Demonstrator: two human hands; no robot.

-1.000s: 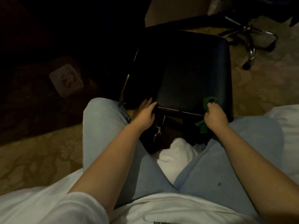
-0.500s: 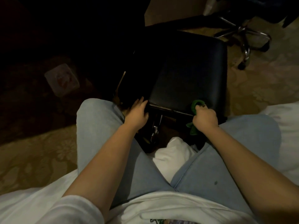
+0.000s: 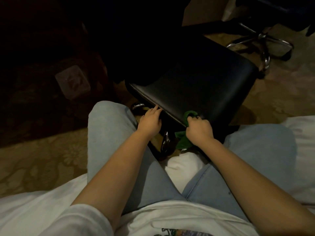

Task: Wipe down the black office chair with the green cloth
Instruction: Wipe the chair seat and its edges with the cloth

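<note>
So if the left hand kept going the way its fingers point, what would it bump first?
The black chair seat. The left hand points its fingers at the near edge and seems to touch it, though the picture is dim.

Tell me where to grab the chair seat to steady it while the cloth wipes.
I'd grip the near edge of the seat, coming from the person's side with fingers under it: that edge is a thin straight lip facing them. The left hand touches it there, left of the right hand that holds the green cloth at the same edge.
</note>
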